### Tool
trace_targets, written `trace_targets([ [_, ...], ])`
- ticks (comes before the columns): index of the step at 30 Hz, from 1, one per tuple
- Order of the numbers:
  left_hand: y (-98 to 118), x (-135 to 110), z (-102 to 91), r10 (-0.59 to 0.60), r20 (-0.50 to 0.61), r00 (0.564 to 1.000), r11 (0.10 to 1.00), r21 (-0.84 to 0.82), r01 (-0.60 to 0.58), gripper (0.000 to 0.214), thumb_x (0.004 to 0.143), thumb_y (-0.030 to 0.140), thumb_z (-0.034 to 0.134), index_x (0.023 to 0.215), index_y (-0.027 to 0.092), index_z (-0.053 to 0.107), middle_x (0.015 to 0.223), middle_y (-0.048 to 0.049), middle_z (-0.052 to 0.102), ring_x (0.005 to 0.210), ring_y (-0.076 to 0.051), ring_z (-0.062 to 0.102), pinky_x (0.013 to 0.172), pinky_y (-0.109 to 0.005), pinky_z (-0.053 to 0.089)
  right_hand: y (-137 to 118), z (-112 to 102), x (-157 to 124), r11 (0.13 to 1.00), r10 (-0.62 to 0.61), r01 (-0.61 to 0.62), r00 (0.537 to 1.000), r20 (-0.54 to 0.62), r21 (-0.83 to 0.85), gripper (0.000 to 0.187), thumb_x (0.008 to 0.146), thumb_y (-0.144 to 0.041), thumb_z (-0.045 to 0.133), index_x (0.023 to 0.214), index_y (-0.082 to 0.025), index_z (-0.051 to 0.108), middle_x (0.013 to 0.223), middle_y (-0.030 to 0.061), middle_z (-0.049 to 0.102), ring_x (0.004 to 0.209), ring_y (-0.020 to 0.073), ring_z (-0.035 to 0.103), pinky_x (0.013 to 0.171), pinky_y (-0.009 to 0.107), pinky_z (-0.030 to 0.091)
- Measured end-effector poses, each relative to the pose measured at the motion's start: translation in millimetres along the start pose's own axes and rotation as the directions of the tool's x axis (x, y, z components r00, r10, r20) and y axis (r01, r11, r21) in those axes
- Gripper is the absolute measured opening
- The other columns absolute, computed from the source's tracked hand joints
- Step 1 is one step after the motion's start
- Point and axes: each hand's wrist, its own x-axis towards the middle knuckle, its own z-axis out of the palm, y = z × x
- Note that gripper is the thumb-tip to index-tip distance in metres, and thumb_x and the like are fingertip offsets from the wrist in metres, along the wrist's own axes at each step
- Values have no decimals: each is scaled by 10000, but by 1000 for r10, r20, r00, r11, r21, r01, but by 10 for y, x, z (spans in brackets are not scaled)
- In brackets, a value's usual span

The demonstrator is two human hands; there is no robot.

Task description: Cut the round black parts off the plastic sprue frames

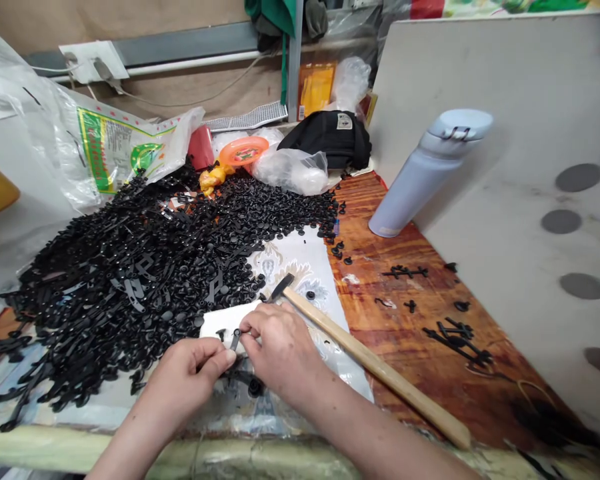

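My left hand [190, 370] is closed, thumb and finger pinching a small black plastic strip with a ring end [236, 339]. My right hand [280, 343] is closed too, its thumb and fingers pinched at the strip's ring end; whatever else they hold is hidden. Under both hands lies a white block [215, 321] with a small black stud-like piece on it. A hammer [350, 347] with a black head and wooden handle rests beside my right hand, its handle running toward the front right. A big heap of small black plastic parts [145, 267] spreads behind and left of my hands.
A pale blue bottle [415, 177] stands on the wooden tabletop [375, 287] at right, near a grey panel [505, 133]. Loose black pieces [455, 340] lie there. Behind the heap are an orange lid [243, 151], plastic bags [295, 170] and a black bag [325, 140].
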Motion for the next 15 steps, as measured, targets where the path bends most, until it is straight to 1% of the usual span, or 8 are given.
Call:
trace_targets([
  [6, 75, 29, -80, -41, 93, 995, 992, -113, 51, 417, 701, 549, 492, 499, 234, 309, 481, 84, 247, 485, -100, 211, 481, -249, 159, 3, -4, 54, 1000, 17, -18, 999, 49, 15, 95, 783, -126, 632, 731, -201, 658, 758, -15, 657, 756, 153, 573, 730, 275, 350],
  [8, 84, 36, -102, -49, 117, 992, 988, -138, 65, 416, 689, 546, 509, 494, 231, 320, 469, 86, 259, 477, -96, 208, 482, -249, 152, -17, -93, 68, 1000, 9, -10, 999, 51, 19, 87, 791, -132, 631, 763, -204, 672, 772, -15, 663, 768, 151, 579, 731, 266, 363],
  [10, 87, 38, -118, -64, 129, 990, 985, -151, 83, 411, 691, 538, 516, 493, 229, 331, 458, 85, 278, 470, -95, 208, 483, -252, 144, -32, -259, 52, 1000, 26, -26, 998, 51, -6, 94, 819, -142, 612, 836, -203, 681, 820, 1, 665, 803, 159, 585, 741, 264, 383],
  [11, 89, 38, -124, -74, 134, 988, 983, -156, 94, 406, 693, 535, 515, 496, 229, 335, 456, 85, 285, 468, -95, 209, 484, -254, 142, -28, -359, 26, 997, 56, -54, 997, 48, -50, 104, 830, -149, 605, 886, -196, 679, 858, 20, 664, 830, 174, 587, 753, 274, 396],
  [12, 92, 36, -129, -81, 139, 987, 982, -157, 103, 401, 694, 534, 512, 499, 230, 339, 454, 86, 287, 466, -95, 208, 484, -257, 140, -13, -461, -12, 986, 109, -103, 993, 39, -129, 121, 839, -156, 601, 934, -184, 671, 906, 50, 657, 866, 200, 586, 770, 297, 408],
  [13, 98, 34, -133, -85, 146, 986, 982, -153, 108, 397, 692, 535, 511, 499, 232, 340, 454, 86, 285, 466, -96, 208, 485, -259, 139, 15, -553, -60, 956, 180, -170, 984, 20, -240, 147, 834, -164, 612, 974, -168, 659, 940, 86, 648, 896, 238, 581, 789, 337, 415],
  [15, 114, 33, -138, -82, 154, 985, 985, -136, 103, 387, 688, 529, 507, 499, 234, 342, 460, 86, 274, 473, -100, 213, 490, -263, 143, 107, -680, -172, 836, 338, -314, 941, -29, -450, 213, 792, -183, 668, 994, -119, 638, 962, 165, 631, 915, 314, 573, 793, 412, 421],
])
